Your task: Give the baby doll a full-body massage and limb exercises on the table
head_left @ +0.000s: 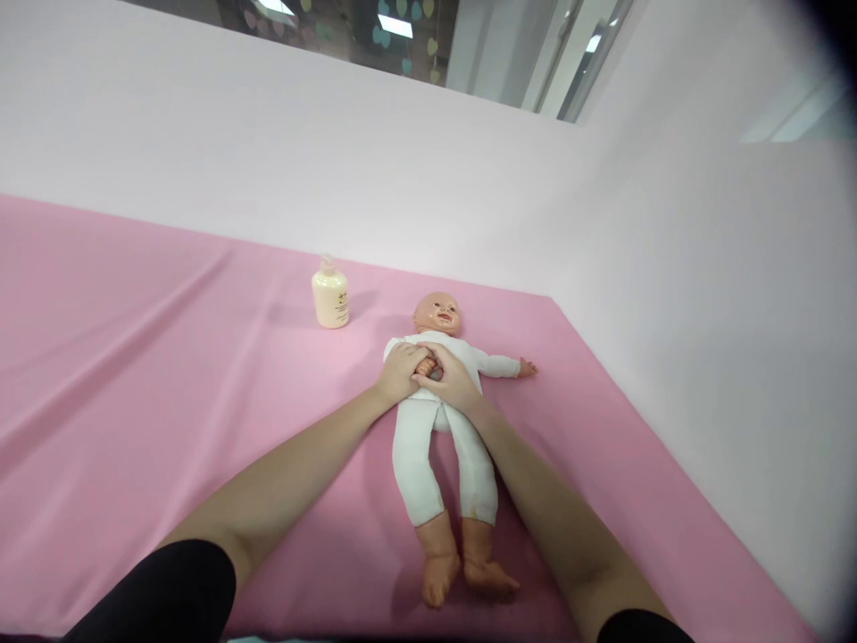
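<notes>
A baby doll in a white suit lies on its back on the pink sheet, head away from me and bare feet toward me. My left hand and my right hand meet over its chest and together clasp one small doll hand, which shows between my fingers. The doll's other arm stretches out to the right on the sheet.
A cream lotion pump bottle stands on the sheet to the left of the doll's head. White partition walls close off the back and right side. The sheet's right edge runs along the right wall.
</notes>
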